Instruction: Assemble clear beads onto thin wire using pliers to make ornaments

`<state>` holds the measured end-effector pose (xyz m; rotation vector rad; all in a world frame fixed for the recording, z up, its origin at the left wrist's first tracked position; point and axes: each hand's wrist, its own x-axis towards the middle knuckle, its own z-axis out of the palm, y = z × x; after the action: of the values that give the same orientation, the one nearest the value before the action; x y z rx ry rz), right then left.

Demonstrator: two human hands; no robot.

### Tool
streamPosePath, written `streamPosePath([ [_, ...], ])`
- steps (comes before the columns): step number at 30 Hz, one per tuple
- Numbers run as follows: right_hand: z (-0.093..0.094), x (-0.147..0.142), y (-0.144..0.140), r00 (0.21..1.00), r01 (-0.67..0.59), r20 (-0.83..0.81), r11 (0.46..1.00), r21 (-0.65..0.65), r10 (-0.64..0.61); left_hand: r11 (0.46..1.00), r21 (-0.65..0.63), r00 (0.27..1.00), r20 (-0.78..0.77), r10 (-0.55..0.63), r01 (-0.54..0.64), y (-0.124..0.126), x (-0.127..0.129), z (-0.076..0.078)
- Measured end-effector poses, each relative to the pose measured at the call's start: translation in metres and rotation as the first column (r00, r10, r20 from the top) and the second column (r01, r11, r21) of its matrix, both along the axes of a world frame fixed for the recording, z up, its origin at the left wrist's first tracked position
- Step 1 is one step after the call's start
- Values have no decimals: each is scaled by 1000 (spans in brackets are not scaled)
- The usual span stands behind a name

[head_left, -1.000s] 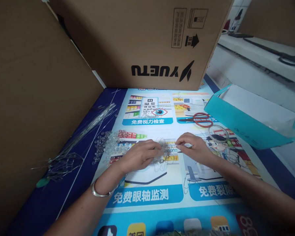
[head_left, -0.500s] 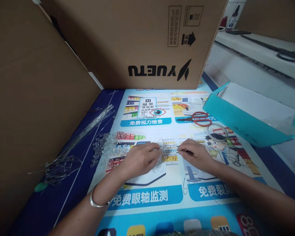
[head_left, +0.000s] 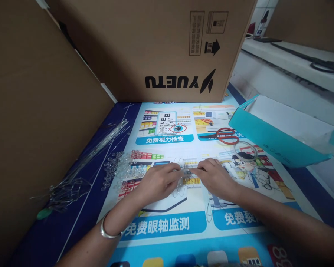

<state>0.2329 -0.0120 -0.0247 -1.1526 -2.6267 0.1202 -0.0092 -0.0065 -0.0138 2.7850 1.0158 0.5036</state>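
My left hand (head_left: 161, 181) is closed in a pinch on a piece of looped thin wire with clear beads (head_left: 180, 187), partly hidden by the fingers. Close by on its right, my right hand (head_left: 217, 178) is also closed, thumb and forefinger together at the wire loops. What those fingertips hold is too small to make out. Loose clear beads (head_left: 122, 167) lie spread to the left of my left hand. Beyond my right hand rest red-handled scissors (head_left: 227, 136) and a pale ring-shaped coil (head_left: 245, 151).
A bundle of thin wires (head_left: 100, 148) lies at the left beside a cardboard wall (head_left: 30, 111). Another cardboard panel (head_left: 144, 44) stands at the back. An open turquoise box (head_left: 278, 141) sits at the right. More wire pieces (head_left: 265, 180) lie on the printed mat (head_left: 167, 241).
My right hand has moved left, bringing its fingertips up to the wire loops at my left hand. The left hand has stayed nearly in place.
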Motion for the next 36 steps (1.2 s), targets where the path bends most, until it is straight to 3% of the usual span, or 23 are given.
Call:
streamPosePath([
  [9, -3, -2, 1, 1000, -7, 15, 1000, 25, 7, 991, -127, 986, 163, -31, 52, 5, -9, 2],
  [16, -3, -1, 1, 998, -15, 64, 1000, -1, 15, 986, -154, 911, 397, 113, -56, 19, -23, -6],
  [29, -6, -1, 4, 996, -10, 92, 1000, -13, 12, 994, -83, 983, 167, 77, -64, 29, -20, -18],
  [36, -6, -1, 4, 994, -8, 111, 1000, -25, 10, 995, -87, 971, 226, 71, -52, 27, -37, -4],
])
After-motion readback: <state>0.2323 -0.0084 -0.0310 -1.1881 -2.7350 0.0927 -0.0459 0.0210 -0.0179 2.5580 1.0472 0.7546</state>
